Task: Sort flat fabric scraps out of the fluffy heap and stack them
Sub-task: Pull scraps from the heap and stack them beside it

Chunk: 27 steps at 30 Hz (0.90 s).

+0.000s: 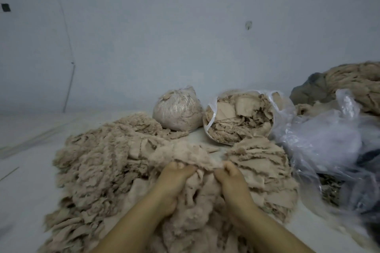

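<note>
While both hands dig into the middle of the fluffy heap point(98, 162), the person has the left hand point(174, 178) and the right hand point(230, 178) curled side by side, each grip closed around a bunch of one soft beige clump point(185, 156) that bridges them. The heap spreads over the pale floor point(26, 191), from its near edge back toward the wall, and the stack of flat scraps point(261, 166) lies just beside the right hand. Behind sit a tied bag point(176, 111) and an open bag of scraps point(240, 119), with loose clear plastic point(329, 139) at the right. The held clump runs roughly left to right, its long axis parallel to the near edge of the floor; whether a flat piece lies inside cannot be told. The likely risk is that fluff clings to any scrap pulled free and rides onto the stack, or that a sideways tug with the right hand drags the loosely layered stack out of line.
</note>
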Each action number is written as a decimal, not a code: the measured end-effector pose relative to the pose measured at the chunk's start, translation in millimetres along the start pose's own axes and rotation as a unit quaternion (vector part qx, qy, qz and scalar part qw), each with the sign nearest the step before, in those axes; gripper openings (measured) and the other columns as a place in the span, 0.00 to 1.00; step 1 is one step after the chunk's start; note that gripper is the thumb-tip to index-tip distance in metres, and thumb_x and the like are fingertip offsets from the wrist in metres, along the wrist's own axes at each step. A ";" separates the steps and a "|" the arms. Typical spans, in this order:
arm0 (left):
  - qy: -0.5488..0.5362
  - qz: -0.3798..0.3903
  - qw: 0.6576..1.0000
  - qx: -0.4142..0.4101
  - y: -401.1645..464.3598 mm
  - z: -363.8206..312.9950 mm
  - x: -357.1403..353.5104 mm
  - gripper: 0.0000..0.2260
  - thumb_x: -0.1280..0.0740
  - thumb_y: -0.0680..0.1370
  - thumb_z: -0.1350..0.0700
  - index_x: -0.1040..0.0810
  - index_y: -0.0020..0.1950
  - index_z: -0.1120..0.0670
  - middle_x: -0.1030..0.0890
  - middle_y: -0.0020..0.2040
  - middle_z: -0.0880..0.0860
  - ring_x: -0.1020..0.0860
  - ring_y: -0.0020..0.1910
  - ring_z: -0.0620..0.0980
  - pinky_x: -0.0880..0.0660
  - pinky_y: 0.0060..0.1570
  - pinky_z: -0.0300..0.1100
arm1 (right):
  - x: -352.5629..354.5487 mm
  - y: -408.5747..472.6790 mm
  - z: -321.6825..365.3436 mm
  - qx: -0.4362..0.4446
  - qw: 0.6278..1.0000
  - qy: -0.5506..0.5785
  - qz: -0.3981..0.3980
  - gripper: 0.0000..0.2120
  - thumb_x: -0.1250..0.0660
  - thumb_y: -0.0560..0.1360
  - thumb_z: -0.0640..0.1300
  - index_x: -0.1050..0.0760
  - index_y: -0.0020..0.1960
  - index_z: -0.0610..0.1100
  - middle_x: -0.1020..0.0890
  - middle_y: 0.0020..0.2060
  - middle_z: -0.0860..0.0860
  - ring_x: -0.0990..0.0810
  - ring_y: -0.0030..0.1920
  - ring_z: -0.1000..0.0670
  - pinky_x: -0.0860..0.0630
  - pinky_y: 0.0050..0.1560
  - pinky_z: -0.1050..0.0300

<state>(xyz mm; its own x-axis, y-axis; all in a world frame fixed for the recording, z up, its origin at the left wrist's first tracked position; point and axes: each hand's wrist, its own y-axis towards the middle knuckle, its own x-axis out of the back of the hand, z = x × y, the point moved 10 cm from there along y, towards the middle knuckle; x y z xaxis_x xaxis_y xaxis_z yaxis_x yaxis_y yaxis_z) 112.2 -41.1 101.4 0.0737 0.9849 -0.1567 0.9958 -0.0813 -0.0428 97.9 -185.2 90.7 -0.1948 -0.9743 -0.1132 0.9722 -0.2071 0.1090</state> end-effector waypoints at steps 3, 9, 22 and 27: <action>-0.033 -0.026 0.999 -0.013 2.3 -15.7 24.5 0.06 0.31 0.75 0.60 0.22 0.51 0.59 0.16 0.43 0.60 0.17 0.40 0.57 0.21 0.39 0.45 | 19.0 9.6 8.2 -0.026 0.995 0.086 -0.045 0.04 0.40 0.78 0.36 0.29 0.44 0.40 0.27 0.38 0.42 0.29 0.39 0.45 0.32 0.40 0.52; 0.010 -0.114 0.988 -0.105 10.9 -49.9 78.9 0.08 0.32 0.76 0.58 0.19 0.54 0.56 0.15 0.43 0.55 0.16 0.40 0.51 0.20 0.35 0.41 | 35.1 35.6 21.3 -0.036 0.996 -0.036 -0.073 0.04 0.41 0.79 0.34 0.32 0.45 0.40 0.30 0.31 0.47 0.33 0.29 0.50 0.37 0.20 0.63; 0.715 0.164 0.628 -0.261 -4.7 56.8 3.5 0.24 0.50 0.82 0.44 0.44 0.77 0.50 0.52 0.78 0.48 0.54 0.76 0.44 0.58 0.71 0.37 | 26.3 -51.7 -42.7 0.126 0.878 -0.396 0.236 0.14 0.30 0.73 0.52 0.31 0.52 0.66 0.39 0.63 0.62 0.35 0.65 0.62 0.36 0.60 0.71; 0.749 0.132 0.634 -0.142 16.7 77.0 37.2 0.25 0.53 0.82 0.41 0.47 0.77 0.46 0.57 0.78 0.44 0.58 0.76 0.42 0.51 0.72 0.48 | 83.3 -59.6 -49.8 0.057 0.904 -0.378 0.191 0.05 0.29 0.74 0.49 0.23 0.48 0.56 0.18 0.46 0.56 0.22 0.46 0.64 0.28 0.46 0.71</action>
<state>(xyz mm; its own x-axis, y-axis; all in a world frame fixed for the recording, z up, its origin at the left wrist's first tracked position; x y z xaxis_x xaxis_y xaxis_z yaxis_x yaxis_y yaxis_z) 127.3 -17.6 18.9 -0.0027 0.0013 1.0000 0.8923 -0.4514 0.0030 30.2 -249.6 25.6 0.0778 -0.7508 0.6559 0.9761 0.1912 0.1030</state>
